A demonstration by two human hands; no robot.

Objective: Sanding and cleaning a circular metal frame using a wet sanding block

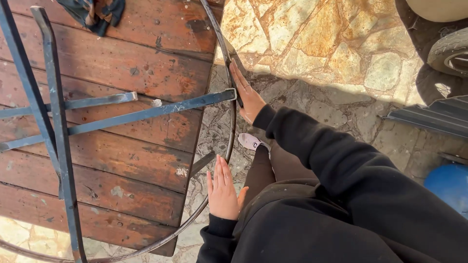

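The fingers (239,78) of the right hand (246,95) lie straight and together, pressed flat along the thin metal hoop (233,122) where a blue-grey crossbar (146,113) meets it. The fingers (220,170) of the left hand (223,192) are likewise straight and together, palm flat toward the hoop's rim lower down; whether they touch it I cannot tell. Neither hand is wrapped around anything.

The hoop belongs to the metal frame on the underside of a wooden tabletop (122,68), which faces the camera over the stone paving (317,39). As a judgement, the work is at a steadying stage: both hands are placed at the rim, and nothing shows it lifted or set upright yet.

Counted: two hands, one tabletop of five visible planks, one hoop, one dark cloth (95,12) on the planks, one white shoe (251,141), one tyre (451,51), one blue round object (451,185).
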